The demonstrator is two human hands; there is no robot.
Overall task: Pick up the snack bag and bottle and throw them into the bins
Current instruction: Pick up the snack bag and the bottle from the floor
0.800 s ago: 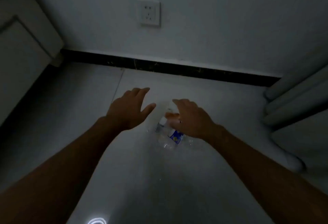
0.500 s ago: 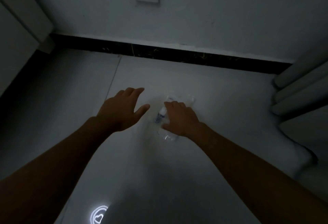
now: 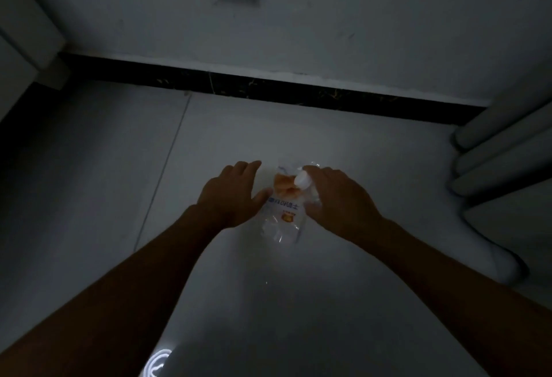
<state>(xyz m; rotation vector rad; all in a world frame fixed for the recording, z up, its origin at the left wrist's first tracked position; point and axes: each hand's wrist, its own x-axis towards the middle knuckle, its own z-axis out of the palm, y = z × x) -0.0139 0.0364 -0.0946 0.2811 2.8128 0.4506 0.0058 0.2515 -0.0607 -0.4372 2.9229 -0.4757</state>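
Clear plastic with blue lettering and an orange picture marks the snack bag, which lies flat on the pale floor between the two hands. Over its upper right corner the right hand is curled around the bottle, whose white cap pokes out past the knuckles; the bottle's body is mostly hidden under the palm. At the bag's left edge, the left hand has its fingers spread and gripping nothing, the thumb touching or nearly touching the plastic. Behind them a dark baseboard meets the wall.
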